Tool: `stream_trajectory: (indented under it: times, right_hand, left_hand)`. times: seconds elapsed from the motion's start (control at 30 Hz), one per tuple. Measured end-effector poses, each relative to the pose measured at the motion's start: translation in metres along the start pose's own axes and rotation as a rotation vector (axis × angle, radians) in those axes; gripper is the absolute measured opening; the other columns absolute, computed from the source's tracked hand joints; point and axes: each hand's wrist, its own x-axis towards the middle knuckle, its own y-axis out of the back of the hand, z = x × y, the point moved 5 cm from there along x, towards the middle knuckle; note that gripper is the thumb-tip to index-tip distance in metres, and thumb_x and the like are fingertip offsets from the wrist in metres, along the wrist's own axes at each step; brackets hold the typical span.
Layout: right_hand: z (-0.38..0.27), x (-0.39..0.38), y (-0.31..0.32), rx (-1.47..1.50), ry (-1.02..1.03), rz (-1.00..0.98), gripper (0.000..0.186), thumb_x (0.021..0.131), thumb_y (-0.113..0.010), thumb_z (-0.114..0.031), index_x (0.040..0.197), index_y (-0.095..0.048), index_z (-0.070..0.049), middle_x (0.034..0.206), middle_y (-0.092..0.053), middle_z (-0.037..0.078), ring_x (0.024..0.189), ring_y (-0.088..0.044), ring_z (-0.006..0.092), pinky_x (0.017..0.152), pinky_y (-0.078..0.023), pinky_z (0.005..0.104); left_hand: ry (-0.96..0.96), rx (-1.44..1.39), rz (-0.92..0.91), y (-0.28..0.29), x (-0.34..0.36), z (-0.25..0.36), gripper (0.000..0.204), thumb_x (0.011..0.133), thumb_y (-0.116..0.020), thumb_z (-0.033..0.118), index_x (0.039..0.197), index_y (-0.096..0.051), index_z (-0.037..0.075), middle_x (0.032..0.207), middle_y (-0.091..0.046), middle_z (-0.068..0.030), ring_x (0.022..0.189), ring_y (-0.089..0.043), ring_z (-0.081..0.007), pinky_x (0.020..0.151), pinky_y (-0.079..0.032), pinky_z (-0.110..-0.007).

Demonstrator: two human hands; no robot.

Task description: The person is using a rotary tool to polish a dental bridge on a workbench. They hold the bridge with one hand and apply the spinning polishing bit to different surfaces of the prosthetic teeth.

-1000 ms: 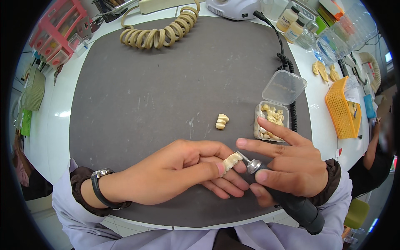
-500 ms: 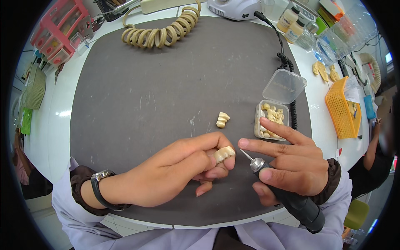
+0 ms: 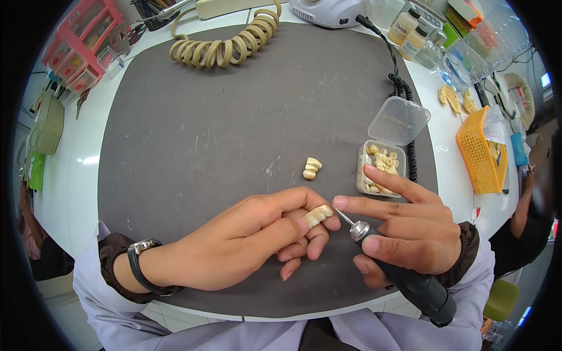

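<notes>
My left hand (image 3: 246, 240) pinches a cream, tooth-shaped bridge piece (image 3: 318, 216) between thumb and fingers. My right hand (image 3: 421, 234) grips a black rotary handpiece (image 3: 415, 289) with a silver collar, its index and middle fingers stretched out. The handpiece's thin bur (image 3: 345, 216) points at the right end of the piece, close by; whether they touch I cannot tell. A small cluster of cream tooth pieces (image 3: 312, 168) lies on the grey mat (image 3: 246, 123) above my hands. An open clear box (image 3: 381, 158) of similar pieces sits behind my right fingers.
A coiled beige hose (image 3: 222, 52), white machine (image 3: 328, 11) and bottles (image 3: 410, 35) line the back. A black cable (image 3: 401, 88) runs behind the box. Pink drawers (image 3: 82, 41) stand left, an orange basket (image 3: 479, 152) right. Other people's arms (image 3: 521, 210) show at both sides.
Over the last second my left fingers have curled around the piece, turning it flatter and shifting it slightly up. The bur now angles a little more steeply beside it.
</notes>
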Motion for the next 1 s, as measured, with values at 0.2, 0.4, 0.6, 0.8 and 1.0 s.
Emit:
stream_trajectory:
  times: [0.2,0.4,0.6,0.8,1.0]
  right_hand:
    - [0.0001,-0.0005,0.0011,0.003,-0.004,-0.005,0.04,0.081,-0.074,-0.003,0.115,-0.053,-0.006,0.056,-0.053,0.001,0.101,-0.068,0.0411,0.103,-0.039,0.0636]
    - [-0.0027,-0.0009,0.0031,0.015,0.046,-0.025,0.034,0.08,-0.073,-0.003,0.109,-0.055,-0.006,0.056,-0.052,0.0,0.101,-0.068,0.0407,0.104,-0.036,0.0657]
    - [-0.0023,0.0024,-0.0028,-0.014,0.071,-0.063,0.02,0.081,-0.073,-0.004,0.096,-0.06,-0.006,0.057,-0.051,-0.001,0.102,-0.069,0.0364,0.104,-0.035,0.0674]
    - [-0.0001,0.0008,-0.0052,-0.032,0.095,-0.073,0.017,0.082,-0.073,-0.006,0.093,-0.06,-0.006,0.056,-0.05,-0.001,0.102,-0.069,0.0356,0.104,-0.036,0.067]
    - [0.0004,-0.0001,-0.0064,-0.051,0.123,-0.075,0.014,0.082,-0.073,-0.007,0.091,-0.061,-0.006,0.056,-0.048,-0.001,0.102,-0.07,0.0355,0.104,-0.037,0.0661]
  left_hand:
    - [0.008,-0.039,-0.041,0.0015,0.0035,-0.0029,0.029,0.104,-0.037,0.014,0.126,-0.044,-0.003,0.106,-0.061,-0.0135,0.076,-0.053,-0.0107,0.079,-0.052,-0.03]
    - [0.044,-0.019,0.008,-0.0022,0.002,-0.0005,0.032,0.106,-0.038,0.018,0.128,-0.047,-0.004,0.112,-0.062,-0.0134,0.088,-0.06,-0.0114,0.085,-0.052,-0.027]
    - [0.054,-0.018,-0.04,-0.0018,0.0011,-0.0012,0.034,0.106,-0.037,0.017,0.131,-0.045,-0.006,0.113,-0.062,-0.0155,0.091,-0.062,-0.0145,0.085,-0.052,-0.028]
    - [0.045,-0.043,-0.042,-0.0026,0.0009,0.0,0.034,0.106,-0.036,0.016,0.128,-0.046,-0.008,0.112,-0.062,-0.0181,0.097,-0.064,-0.0184,0.089,-0.053,-0.03]
    - [0.024,-0.029,-0.047,-0.0031,0.0002,0.0004,0.032,0.106,-0.036,0.014,0.125,-0.047,-0.009,0.112,-0.062,-0.019,0.102,-0.065,-0.0213,0.091,-0.053,-0.031]
